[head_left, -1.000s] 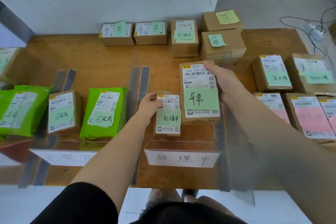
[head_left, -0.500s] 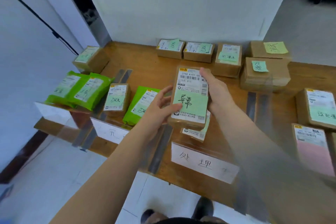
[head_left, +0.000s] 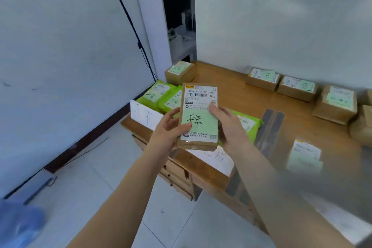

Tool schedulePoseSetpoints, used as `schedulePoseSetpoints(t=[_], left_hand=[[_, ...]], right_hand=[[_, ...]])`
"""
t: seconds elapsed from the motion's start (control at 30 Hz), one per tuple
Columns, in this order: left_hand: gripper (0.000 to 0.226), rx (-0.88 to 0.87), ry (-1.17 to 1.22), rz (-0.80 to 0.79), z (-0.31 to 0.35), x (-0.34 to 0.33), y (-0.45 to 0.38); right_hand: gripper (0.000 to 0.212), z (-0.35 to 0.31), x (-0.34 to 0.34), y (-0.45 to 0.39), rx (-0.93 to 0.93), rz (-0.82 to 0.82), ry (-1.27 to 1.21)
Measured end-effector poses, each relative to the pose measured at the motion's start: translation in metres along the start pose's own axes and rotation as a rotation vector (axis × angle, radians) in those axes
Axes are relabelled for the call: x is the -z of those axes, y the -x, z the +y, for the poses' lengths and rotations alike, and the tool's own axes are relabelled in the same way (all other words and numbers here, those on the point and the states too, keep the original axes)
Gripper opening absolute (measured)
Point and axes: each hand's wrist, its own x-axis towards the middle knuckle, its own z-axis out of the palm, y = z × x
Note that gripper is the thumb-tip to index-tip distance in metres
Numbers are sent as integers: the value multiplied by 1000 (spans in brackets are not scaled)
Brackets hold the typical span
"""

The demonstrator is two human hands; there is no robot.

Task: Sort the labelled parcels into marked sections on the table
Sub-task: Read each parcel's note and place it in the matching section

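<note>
I hold a flat brown parcel (head_left: 198,115) with a white shipping label and a green handwritten note up in the air over the table's left end. My left hand (head_left: 168,132) grips its lower left edge, thumb on the green note. My right hand (head_left: 229,127) holds its right side, thumb lying across the label. Behind the parcel, green bag parcels (head_left: 161,94) lie in the leftmost section, behind a white section sign (head_left: 144,116). Another green bag (head_left: 246,122) is partly hidden by my right hand.
The wooden table (head_left: 231,90) has dark tape strips (head_left: 269,125) marking sections. Brown boxes with green notes line the back edge (head_left: 263,78) and the far left corner (head_left: 179,71). A small labelled parcel (head_left: 305,156) lies near the front. Tiled floor and a wall lie to the left.
The parcel was lifted off the middle section and carried left; my left hand let go of the small parcel and took hold of this one. The view swung left.
</note>
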Motion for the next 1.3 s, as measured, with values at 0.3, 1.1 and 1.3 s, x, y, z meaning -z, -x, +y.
schedulePoseSetpoints(t=[0.3,1.1,1.3], left_hand=[[43,-27,18,40,35,125,-12],[30,31,-399,-76,94,160,-290],[38,50,-401,-210,92,143,-361]], right_hand=[[50,49,-109,-21,-26,-91,96],[40,23,-150,-266,-2,195,-21],[34,8,-140,-308,41,345,-23]])
